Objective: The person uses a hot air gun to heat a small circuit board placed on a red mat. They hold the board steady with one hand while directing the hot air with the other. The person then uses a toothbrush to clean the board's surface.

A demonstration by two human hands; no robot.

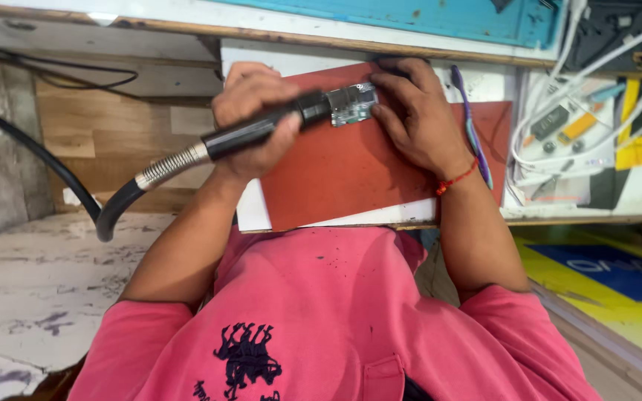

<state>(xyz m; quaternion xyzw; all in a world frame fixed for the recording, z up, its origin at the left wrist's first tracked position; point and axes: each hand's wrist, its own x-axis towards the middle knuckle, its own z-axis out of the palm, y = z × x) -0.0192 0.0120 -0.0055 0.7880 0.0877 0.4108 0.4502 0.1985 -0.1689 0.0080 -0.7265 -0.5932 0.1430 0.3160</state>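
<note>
- Seen from above, a person in a pink shirt leans over a work surface (pixel 187 111) of pale wood.
- The left hand (pixel 253 119) has its grip clamped around the black handle of a hot-air handpiece (pixel 261 130). Its thick black hose (pixel 39 156) runs through a metal spring collar and trails off to the left.
- The handpiece lies almost level, with its tip pointing right at a small circuit board (pixel 352 104). Whether the tip touches the board cannot be told.
- The circuit board, silvery green, lies near the top edge of a red mat (pixel 351 171), between the two hands.
- The right hand (pixel 419 111), with a red thread at the wrist, has its grip pressed down on the board's right side, fingertips curled over its edge.
- A slim blue-handled brush (pixel 473 126) lies just beside the right hand. White cables (pixel 559 111) and small tools sit well apart, to the right.
- To do this well, it seems best to steady the left wrist against the mat, so the tip stays aimed at one spot.
- The holding fingertips look very near the tip. Shifting them to the far edge would lessen the chance of a burn.
- The board looks light, so firm, even downward pressure should stop it sliding on the mat.
</note>
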